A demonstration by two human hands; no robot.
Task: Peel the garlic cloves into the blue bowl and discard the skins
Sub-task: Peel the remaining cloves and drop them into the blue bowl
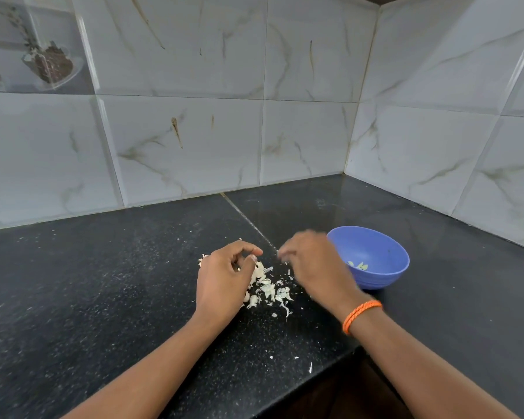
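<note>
At a black stone counter (103, 297) set into a tiled corner, I work through garlic, the blue bowl (375, 255) standing just beside my right wrist with a few peeled cloves (358, 265) lying pale at its bottom. The bowl looks like light plastic, likely to skate on the polished stone if knocked, so I would steady it by the rim.

My left hand (224, 276) rests over the near edge of the heap, fingers curled, thumb and forefinger closed together; something small may be pinched there, but I cannot tell what. My right hand (312, 267), an orange thread band (362, 315) on its wrist, is blurred between heap and bowl, fingers bent inward; whether it holds anything I cannot tell.

Between the hands lies the pile of skins (270, 291), with what seem to be unpeeled cloves beneath my left palm. A clove should be firm and slick once bare, best pinched at its ends. The skins are papery, weightless and brittle, apt to cling and scatter; better swept together than picked singly.
</note>
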